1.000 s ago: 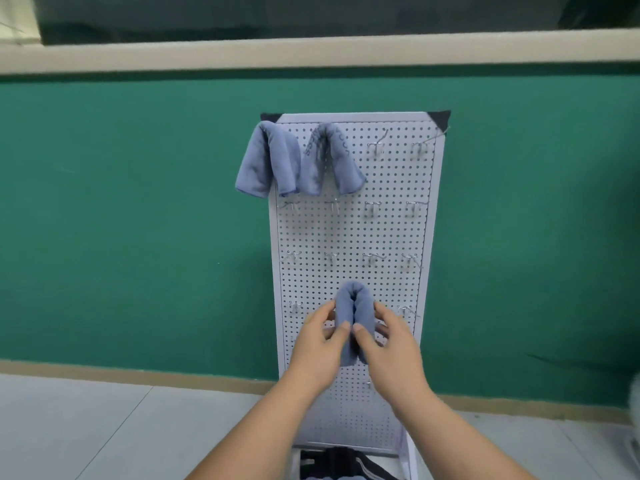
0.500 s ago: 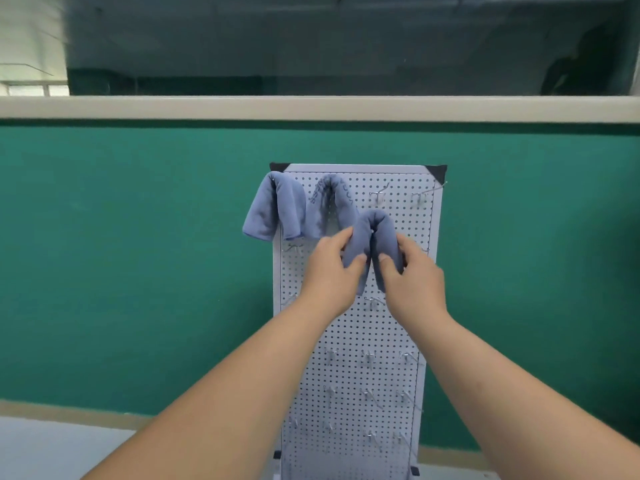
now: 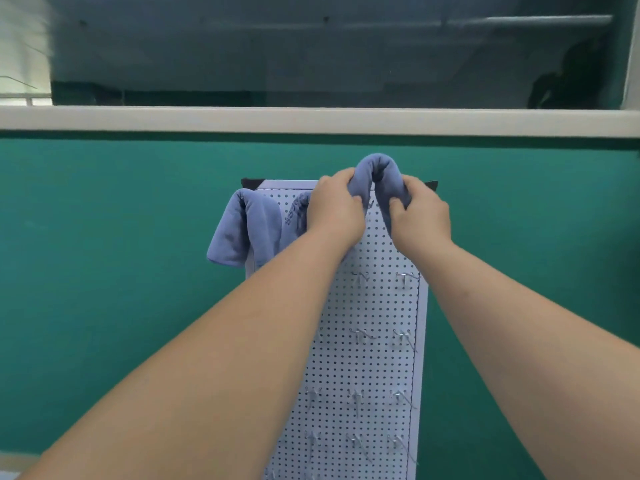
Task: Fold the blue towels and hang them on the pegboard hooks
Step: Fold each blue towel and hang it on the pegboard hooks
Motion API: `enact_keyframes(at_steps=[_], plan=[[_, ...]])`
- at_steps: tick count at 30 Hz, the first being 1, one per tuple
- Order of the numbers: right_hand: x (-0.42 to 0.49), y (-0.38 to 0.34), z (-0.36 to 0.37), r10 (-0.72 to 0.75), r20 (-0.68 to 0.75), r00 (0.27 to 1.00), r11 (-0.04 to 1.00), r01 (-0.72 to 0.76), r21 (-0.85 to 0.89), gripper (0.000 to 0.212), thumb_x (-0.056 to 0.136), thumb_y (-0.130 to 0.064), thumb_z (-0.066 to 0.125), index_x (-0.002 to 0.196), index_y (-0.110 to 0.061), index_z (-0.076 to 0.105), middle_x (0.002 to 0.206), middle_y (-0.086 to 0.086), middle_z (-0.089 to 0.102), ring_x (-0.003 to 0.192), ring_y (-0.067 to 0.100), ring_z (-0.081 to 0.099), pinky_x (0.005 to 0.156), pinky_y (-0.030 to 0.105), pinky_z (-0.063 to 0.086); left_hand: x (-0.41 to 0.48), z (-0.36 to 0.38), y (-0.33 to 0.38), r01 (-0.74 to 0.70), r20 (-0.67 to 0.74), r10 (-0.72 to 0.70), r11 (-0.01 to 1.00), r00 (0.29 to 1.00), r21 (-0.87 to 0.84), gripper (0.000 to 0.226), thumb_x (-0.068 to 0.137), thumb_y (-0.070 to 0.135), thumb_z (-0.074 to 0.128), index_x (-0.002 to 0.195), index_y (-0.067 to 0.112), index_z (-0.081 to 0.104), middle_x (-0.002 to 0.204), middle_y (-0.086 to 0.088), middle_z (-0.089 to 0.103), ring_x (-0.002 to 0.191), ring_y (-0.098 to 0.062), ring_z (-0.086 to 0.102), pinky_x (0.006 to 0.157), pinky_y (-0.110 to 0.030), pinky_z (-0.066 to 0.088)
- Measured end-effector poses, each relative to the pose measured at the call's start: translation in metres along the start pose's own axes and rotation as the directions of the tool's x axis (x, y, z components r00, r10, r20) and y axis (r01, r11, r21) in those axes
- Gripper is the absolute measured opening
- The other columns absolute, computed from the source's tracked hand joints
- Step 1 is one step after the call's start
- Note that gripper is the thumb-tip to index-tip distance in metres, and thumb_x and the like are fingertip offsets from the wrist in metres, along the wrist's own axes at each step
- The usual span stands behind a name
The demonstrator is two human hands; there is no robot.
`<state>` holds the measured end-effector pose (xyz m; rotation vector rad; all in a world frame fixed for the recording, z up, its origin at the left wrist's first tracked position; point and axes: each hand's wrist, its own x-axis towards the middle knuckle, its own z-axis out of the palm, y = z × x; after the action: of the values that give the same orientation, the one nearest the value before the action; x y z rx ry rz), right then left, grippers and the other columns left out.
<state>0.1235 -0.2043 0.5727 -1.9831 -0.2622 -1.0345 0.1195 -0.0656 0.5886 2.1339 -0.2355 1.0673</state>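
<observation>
A white pegboard (image 3: 377, 306) leans against the green wall, with rows of small metal hooks (image 3: 403, 277). I hold a folded blue towel (image 3: 379, 171) bent into an arch at the board's top edge. My left hand (image 3: 334, 206) grips its left end and my right hand (image 3: 420, 213) grips its right end. One blue towel (image 3: 242, 230) hangs at the board's top left corner. A second hung towel (image 3: 296, 216) beside it is partly hidden behind my left hand.
The green wall (image 3: 121, 254) runs behind the board, with a pale ledge (image 3: 311, 121) and dark glass above it. Black tape (image 3: 251, 183) marks the board's upper corners. Several bare hooks stick out lower on the board.
Both hands have lifted the folded towel from low on the board up to its top edge, right of the two hung towels. The camera has tilted upward.
</observation>
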Motion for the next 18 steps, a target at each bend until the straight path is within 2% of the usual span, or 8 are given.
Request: enact_keyframes(at_steps=[3, 6, 9, 11, 12, 14, 16, 18], plan=[[0.009, 0.016, 0.02, 0.046, 0.091, 0.995, 0.995, -0.038, -0.091, 0.016, 0.102, -0.018, 0.046, 0.099, -0.028, 0.057, 0.091, -0.007, 0.062, 0.077, 0.012, 0.056, 0.057, 0.029, 0.037, 0.001, 0.015, -0.006, 0.035, 0.062, -0.043, 0.993, 0.997, 0.111, 0.019, 0.095, 0.005, 0.05, 0.101, 0.014, 0.066, 0.102, -0.008, 0.071, 0.096, -0.031, 0.066, 0.086, -0.042, 0.056], [0.006, 0.034, 0.037, 0.101, 0.139, 0.985, 0.977, -0.071, -0.201, 0.01, 0.103, -0.019, 0.047, 0.098, -0.026, 0.052, 0.095, 0.001, 0.062, 0.08, 0.022, 0.055, 0.054, 0.03, 0.03, -0.004, 0.032, -0.018, 0.069, 0.13, -0.095, 0.978, 0.987, 0.195, 0.019, 0.096, 0.001, 0.049, 0.1, 0.012, 0.064, 0.102, -0.007, 0.072, 0.1, -0.03, 0.068, 0.087, -0.039, 0.055], [-0.006, 0.046, 0.046, 0.066, 0.154, 0.986, 0.967, -0.026, -0.252, 0.006, 0.104, -0.022, 0.047, 0.099, -0.026, 0.046, 0.087, -0.002, 0.058, 0.076, 0.021, 0.054, 0.055, 0.033, 0.031, -0.013, 0.045, -0.032, 0.13, 0.125, -0.136, 0.99, 0.983, 0.058, 0.019, 0.097, 0.006, 0.048, 0.09, 0.02, 0.057, 0.087, 0.001, 0.065, 0.091, -0.026, 0.065, 0.079, -0.036, 0.053], [-0.015, 0.05, 0.047, 0.031, 0.153, 0.988, 0.97, 0.007, -0.242, 0.003, 0.104, -0.025, 0.048, 0.104, -0.027, 0.047, 0.085, -0.004, 0.057, 0.075, 0.02, 0.055, 0.058, 0.035, 0.035, -0.019, 0.049, -0.038, 0.113, 0.068, -0.11, 0.993, 0.992, -0.031, 0.013, 0.1, 0.011, 0.053, 0.1, 0.023, 0.06, 0.095, 0.002, 0.067, 0.096, -0.025, 0.064, 0.086, -0.038, 0.054], [-0.018, 0.051, 0.047, 0.017, 0.151, 0.988, 0.971, 0.02, -0.237, 0.005, 0.104, -0.026, 0.05, 0.109, -0.026, 0.049, 0.087, -0.003, 0.059, 0.078, 0.023, 0.057, 0.062, 0.036, 0.039, -0.024, 0.05, -0.041, 0.096, 0.043, -0.094, 0.993, 0.995, -0.064, 0.017, 0.101, 0.015, 0.056, 0.115, 0.023, 0.062, 0.108, 0.0, 0.069, 0.104, -0.025, 0.064, 0.094, -0.038, 0.053], [-0.027, 0.053, 0.046, 0.001, 0.155, 0.988, 0.975, 0.033, -0.219, 0.018, 0.102, -0.029, 0.053, 0.12, -0.025, 0.05, 0.096, -0.001, 0.064, 0.086, 0.028, 0.06, 0.07, 0.039, 0.045, -0.037, 0.053, -0.044, 0.083, 0.017, -0.082, 0.99, 0.996, -0.112, 0.043, 0.104, 0.02, 0.056, 0.147, 0.022, 0.051, 0.138, -0.001, 0.063, 0.126, -0.024, 0.059, 0.106, -0.032, 0.046], [-0.04, 0.055, 0.046, -0.015, 0.154, 0.988, 0.982, 0.044, -0.181, 0.024, 0.1, -0.032, 0.055, 0.123, -0.027, 0.049, 0.105, -0.003, 0.066, 0.094, 0.027, 0.062, 0.075, 0.04, 0.048, -0.056, 0.056, -0.049, 0.064, 0.0, -0.065, 0.987, 0.998, -0.145, 0.057, 0.105, 0.023, 0.055, 0.159, 0.022, 0.038, 0.155, 0.005, 0.051, 0.14, -0.015, 0.048, 0.11, -0.022, 0.036], [-0.059, 0.061, 0.046, -0.026, 0.145, 0.989, 0.988, 0.048, -0.144, 0.034, 0.099, -0.033, 0.058, 0.131, -0.028, 0.047, 0.123, -0.005, 0.064, 0.113, 0.023, 0.06, 0.085, 0.041, 0.05, -0.081, 0.059, -0.056, 0.017, -0.031, -0.023, 0.98, 0.999, -0.196, 0.061, 0.104, 0.024, 0.057, 0.161, 0.024, 0.035, 0.156, 0.02, 0.041, 0.14, 0.006, 0.038, 0.111, -0.007, 0.025]])
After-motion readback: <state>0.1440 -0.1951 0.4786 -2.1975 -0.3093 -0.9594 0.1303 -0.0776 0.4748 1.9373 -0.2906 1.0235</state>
